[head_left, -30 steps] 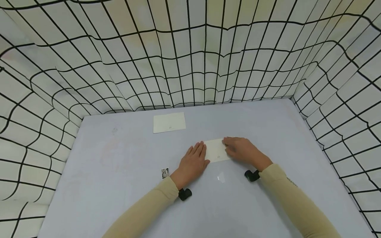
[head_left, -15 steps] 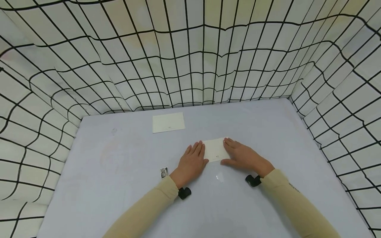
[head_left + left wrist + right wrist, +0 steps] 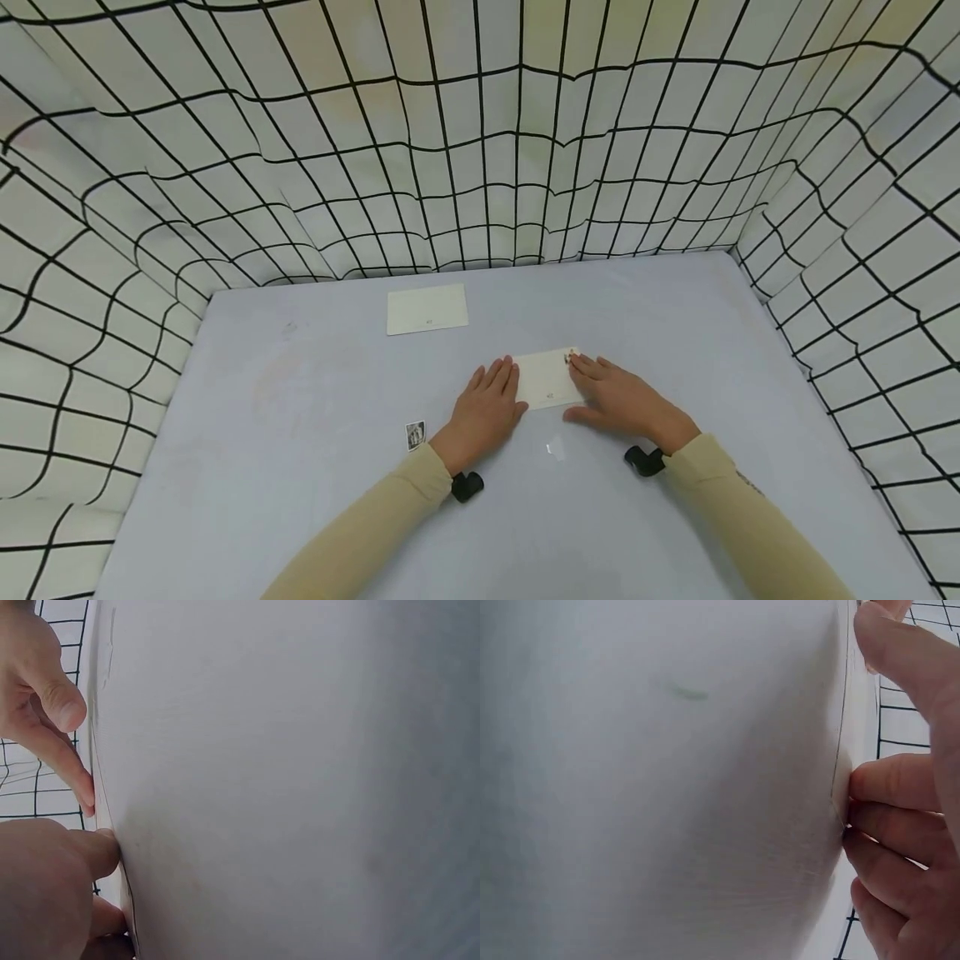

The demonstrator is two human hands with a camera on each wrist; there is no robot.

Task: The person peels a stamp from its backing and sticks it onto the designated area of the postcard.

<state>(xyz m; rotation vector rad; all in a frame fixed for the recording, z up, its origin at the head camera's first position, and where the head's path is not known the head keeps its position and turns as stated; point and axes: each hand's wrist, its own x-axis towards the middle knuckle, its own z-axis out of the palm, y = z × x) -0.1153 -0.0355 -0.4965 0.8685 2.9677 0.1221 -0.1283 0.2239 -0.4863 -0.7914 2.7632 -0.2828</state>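
The small stamp (image 3: 567,357) lies at the far-right corner of the card (image 3: 540,383), partly under the right hand (image 3: 624,402) (left hand (image 3: 483,419) opposite). Neither grips anything.

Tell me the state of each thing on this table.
Near card: flat, ends partly covered
Patterned corner patch: partly covered
Left hand: fingers straight, on near card's left end
Right hand: fingers straight, touching near card's right end
Far card: flat, untouched
Small picture: flat, face up
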